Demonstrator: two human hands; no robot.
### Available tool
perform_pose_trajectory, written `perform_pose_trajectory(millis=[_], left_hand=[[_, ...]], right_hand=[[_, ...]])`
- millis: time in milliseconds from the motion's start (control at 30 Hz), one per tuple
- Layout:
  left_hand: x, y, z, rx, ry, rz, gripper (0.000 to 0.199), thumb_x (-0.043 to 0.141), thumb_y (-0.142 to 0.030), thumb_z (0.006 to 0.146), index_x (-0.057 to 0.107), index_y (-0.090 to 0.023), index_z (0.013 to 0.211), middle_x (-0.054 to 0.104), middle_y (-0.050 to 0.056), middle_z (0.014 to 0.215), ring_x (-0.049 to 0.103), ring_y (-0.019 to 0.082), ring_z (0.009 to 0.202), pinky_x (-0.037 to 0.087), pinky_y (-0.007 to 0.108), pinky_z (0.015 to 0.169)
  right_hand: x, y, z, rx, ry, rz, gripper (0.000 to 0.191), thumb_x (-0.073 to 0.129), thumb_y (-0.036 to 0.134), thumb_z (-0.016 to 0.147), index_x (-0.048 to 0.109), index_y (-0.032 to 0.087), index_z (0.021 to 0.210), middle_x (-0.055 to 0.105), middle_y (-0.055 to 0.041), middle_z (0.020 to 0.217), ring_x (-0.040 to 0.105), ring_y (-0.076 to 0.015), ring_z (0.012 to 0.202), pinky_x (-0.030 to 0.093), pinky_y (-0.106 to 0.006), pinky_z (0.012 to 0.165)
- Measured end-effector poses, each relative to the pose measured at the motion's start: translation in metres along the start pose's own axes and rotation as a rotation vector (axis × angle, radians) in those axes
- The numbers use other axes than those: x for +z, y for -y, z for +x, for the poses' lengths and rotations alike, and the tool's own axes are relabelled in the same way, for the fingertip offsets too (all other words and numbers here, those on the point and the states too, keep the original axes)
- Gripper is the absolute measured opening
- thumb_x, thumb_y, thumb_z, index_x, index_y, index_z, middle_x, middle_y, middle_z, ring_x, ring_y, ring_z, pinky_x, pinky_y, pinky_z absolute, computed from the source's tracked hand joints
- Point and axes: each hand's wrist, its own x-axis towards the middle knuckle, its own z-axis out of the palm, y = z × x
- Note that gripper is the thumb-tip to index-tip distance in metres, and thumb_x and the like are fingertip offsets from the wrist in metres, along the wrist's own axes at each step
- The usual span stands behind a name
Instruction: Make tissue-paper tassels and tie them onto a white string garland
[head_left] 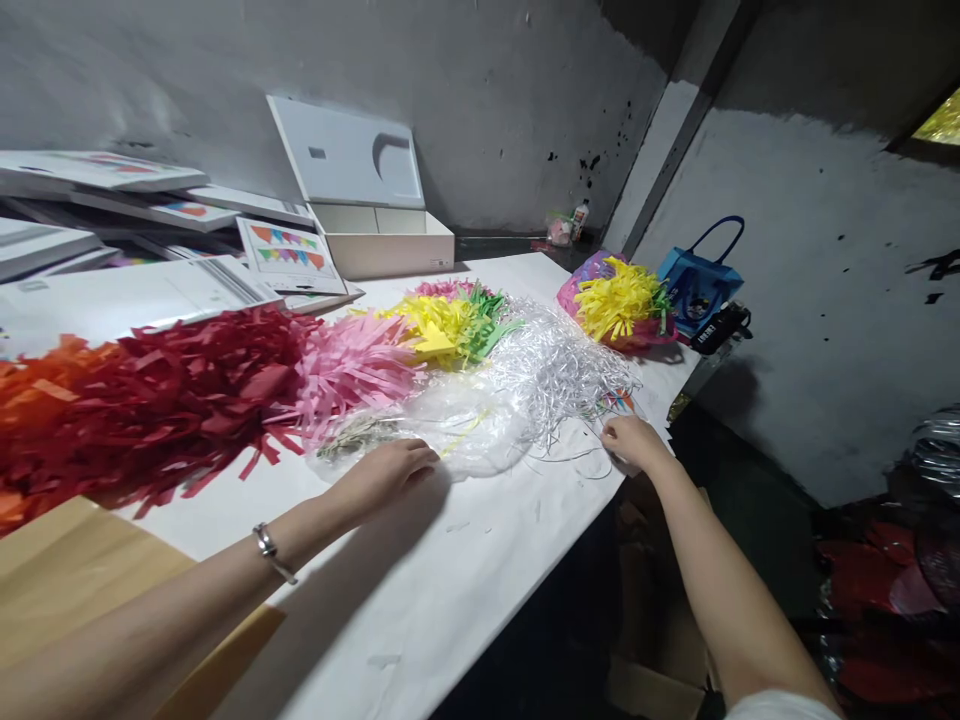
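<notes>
My left hand [396, 468] is at the front edge of a crumpled clear plastic bag [480, 425], palm down, its fingers loosely extended with nothing seen in them. Thin grey-green strands [356, 437] show in the bag beside it. Toward the right table edge, my right hand [631, 443] is closed in a pinch where loops of thin white string [581, 462] run up to its fingers. Behind it spreads a big heap of silvery white tinsel strands [562, 365]. A small colourful piece [621, 402], partly covered, lies just beyond the right hand.
Fringed paper tassels in red [210, 400], pink [360, 365] and yellow [442, 325] line the white table [450, 560]. Behind stand an open white box [397, 250] and flat printed boxes [289, 258]. A blue bag [697, 290] sits at the far corner. Brown paper [90, 580] lies front left.
</notes>
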Motion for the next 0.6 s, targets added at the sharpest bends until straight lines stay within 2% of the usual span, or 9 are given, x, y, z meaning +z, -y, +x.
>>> perform_pose_trajectory(millis=[67,133,233,333,367,433,500,600], left_hand=[[0.000,-0.002,-0.002,0.003,-0.011,0.006,0.025,0.046,-0.011,0.092,0.070,-0.016,0.097,0.073,0.011,0.095,0.067,0.023,0.084,0.048,0.031,0.073],[-0.001,-0.006,-0.005,0.009,-0.018,0.015,0.026,0.045,-0.012,0.094,0.070,-0.017,0.098,0.073,0.010,0.096,0.067,0.023,0.085,0.046,0.032,0.075],[0.001,-0.020,-0.013,0.035,-0.038,0.056,0.028,0.043,-0.012,0.096,0.069,-0.019,0.096,0.072,0.008,0.092,0.065,0.023,0.084,0.042,0.040,0.085],[0.004,-0.033,-0.023,0.123,-0.038,0.086,0.028,0.042,-0.009,0.095,0.067,-0.019,0.089,0.070,0.006,0.087,0.063,0.022,0.081,0.036,0.045,0.094],[0.004,-0.036,-0.027,0.159,-0.021,0.083,0.026,0.043,-0.009,0.094,0.066,-0.019,0.088,0.069,0.005,0.085,0.062,0.022,0.081,0.036,0.043,0.093],[0.001,-0.036,-0.036,0.194,0.014,0.074,0.025,0.044,-0.008,0.094,0.064,-0.019,0.085,0.069,0.005,0.084,0.060,0.021,0.080,0.039,0.037,0.084],[-0.005,-0.030,-0.048,0.171,0.028,0.060,0.027,0.042,-0.007,0.094,0.063,-0.019,0.082,0.067,0.005,0.082,0.059,0.020,0.076,0.040,0.033,0.074],[-0.020,-0.020,-0.069,0.139,0.068,0.000,0.025,0.047,-0.008,0.091,0.061,-0.020,0.074,0.065,0.005,0.075,0.058,0.019,0.068,0.041,0.030,0.065]], right_hand=[[0.004,0.011,-0.012,-0.041,-0.080,0.068,0.020,0.060,0.030,0.097,0.067,0.016,0.110,0.068,-0.0084,0.115,0.065,-0.0221,0.105,0.054,-0.041,0.092],[0.012,0.032,-0.022,-0.108,-0.160,0.148,0.020,0.055,0.026,0.097,0.069,0.017,0.110,0.069,-0.0099,0.116,0.065,-0.0233,0.110,0.052,-0.039,0.096],[0.029,0.084,-0.031,-0.264,-0.228,0.264,0.027,0.053,0.022,0.097,0.067,0.018,0.119,0.068,-0.0111,0.124,0.062,-0.0237,0.118,0.049,-0.040,0.103],[0.046,0.143,-0.032,-0.481,-0.240,0.349,0.037,0.056,0.019,0.095,0.061,0.018,0.131,0.063,-0.0107,0.136,0.055,-0.0236,0.129,0.038,-0.044,0.115],[0.051,0.160,-0.031,-0.551,-0.228,0.370,0.037,0.059,0.019,0.093,0.063,0.020,0.130,0.067,-0.0099,0.130,0.059,-0.0239,0.124,0.037,-0.045,0.115],[0.056,0.186,-0.028,-0.659,-0.198,0.407,0.025,0.064,0.021,0.091,0.071,0.022,0.115,0.077,-0.0064,0.105,0.070,-0.0229,0.103,0.043,-0.043,0.109],[0.056,0.197,-0.025,-0.711,-0.187,0.448,0.015,0.067,0.024,0.090,0.075,0.023,0.103,0.078,-0.0030,0.090,0.073,-0.0198,0.089,0.052,-0.035,0.097],[0.053,0.193,-0.014,-0.670,-0.245,0.499,0.018,0.061,0.024,0.094,0.074,0.022,0.107,0.077,-0.0042,0.103,0.071,-0.0182,0.098,0.054,-0.029,0.090]])
